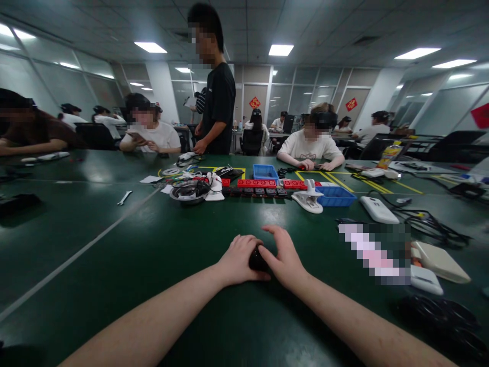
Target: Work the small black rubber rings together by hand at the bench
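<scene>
A small dark rounded object (257, 258) lies between my two hands on the green table (183, 316). My left hand (241, 259) is wrapped round its left side, fingers curved over the far edge and thumb on the near side. From the right, my right hand (283, 256) touches it with the thumb, while the index finger stretches forward and apart. Much of the object is hidden by the hands, so what it is cannot be made out.
Ahead stand a bowl of cables (189, 192), a red and black strip (260, 187), white clips (308, 198) and blue bins (334, 195). A wrench (124, 198) lies left; white devices (379, 209) and cables lie right. Several people are across the table.
</scene>
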Demonstrator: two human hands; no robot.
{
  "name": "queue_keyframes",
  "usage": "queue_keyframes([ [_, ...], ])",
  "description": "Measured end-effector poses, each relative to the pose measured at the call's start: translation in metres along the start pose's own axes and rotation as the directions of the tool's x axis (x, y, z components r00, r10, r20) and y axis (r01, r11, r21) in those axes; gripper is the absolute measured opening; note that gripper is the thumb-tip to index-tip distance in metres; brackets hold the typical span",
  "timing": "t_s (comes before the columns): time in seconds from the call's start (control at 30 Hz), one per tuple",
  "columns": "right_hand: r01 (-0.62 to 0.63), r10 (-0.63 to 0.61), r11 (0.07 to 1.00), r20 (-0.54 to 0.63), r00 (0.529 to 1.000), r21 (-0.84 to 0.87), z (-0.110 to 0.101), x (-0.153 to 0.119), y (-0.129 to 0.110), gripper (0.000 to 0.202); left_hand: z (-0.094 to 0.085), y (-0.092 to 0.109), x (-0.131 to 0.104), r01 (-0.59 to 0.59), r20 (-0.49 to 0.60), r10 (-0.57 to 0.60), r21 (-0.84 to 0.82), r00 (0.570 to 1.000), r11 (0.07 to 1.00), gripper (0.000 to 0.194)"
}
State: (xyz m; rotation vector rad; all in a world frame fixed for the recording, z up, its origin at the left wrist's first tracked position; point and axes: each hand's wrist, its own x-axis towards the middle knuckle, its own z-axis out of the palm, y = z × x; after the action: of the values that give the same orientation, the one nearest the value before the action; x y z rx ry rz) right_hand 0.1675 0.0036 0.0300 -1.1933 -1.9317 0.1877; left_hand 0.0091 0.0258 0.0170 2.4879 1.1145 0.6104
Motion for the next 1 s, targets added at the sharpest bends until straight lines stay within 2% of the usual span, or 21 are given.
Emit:
queue_keyframes([
  [0.1, -0.009, 0.010, 1.000, 0.044, 0.999, -0.021, 0.005, -0.008, 0.006, 0.042, 0.002, 0.001, 0.000, 0.027, -0.029, -0.026, 0.028, 0.999, 0.999, 0.062],
  [0.27, -0.053, 0.052, 0.998, 0.036, 0.998, 0.018, 0.014, -0.014, 0.014, 0.043, 0.006, 0.001, 0.000, 0.075, -0.085, -0.070, 0.058, 0.994, 0.995, 0.058],
  [0.4, -0.035, 0.032, 0.998, 0.062, 0.998, 0.045, 0.013, -0.011, 0.010, 0.035, 0.005, 0.002, 0.001, 0.094, -0.058, -0.090, 0.081, 0.994, 0.992, 0.048],
  [0.53, -0.047, 0.036, 0.996, 0.134, 0.990, 0.079, 0.008, -0.008, 0.006, 0.021, 0.004, 0.002, 0.003, 0.078, -0.019, -0.077, 0.090, 0.997, 0.993, 0.041],
  [0.67, -0.046, 0.028, 0.993, 0.158, 0.987, 0.110, 0.003, -0.007, 0.006, 0.022, 0.006, -0.003, 0.006, 0.054, -0.045, -0.051, 0.067, 0.998, 0.996, 0.036],
  [0.9, 0.032, -0.060, 0.987, 0.180, 0.982, 0.155, -0.003, -0.005, 0.007, 0.034, 0.005, -0.009, 0.009, 0.023, -0.014, -0.024, -0.102, 1.000, 0.995, 0.042],
  [1.0, 0.085, -0.128, 0.976, 0.211, 0.969, 0.202, -0.005, -0.004, 0.007, 0.037, 0.002, -0.008, 0.009, 0.005, 0.018, -0.003, -0.103, 1.000, 0.995, 0.043],
])
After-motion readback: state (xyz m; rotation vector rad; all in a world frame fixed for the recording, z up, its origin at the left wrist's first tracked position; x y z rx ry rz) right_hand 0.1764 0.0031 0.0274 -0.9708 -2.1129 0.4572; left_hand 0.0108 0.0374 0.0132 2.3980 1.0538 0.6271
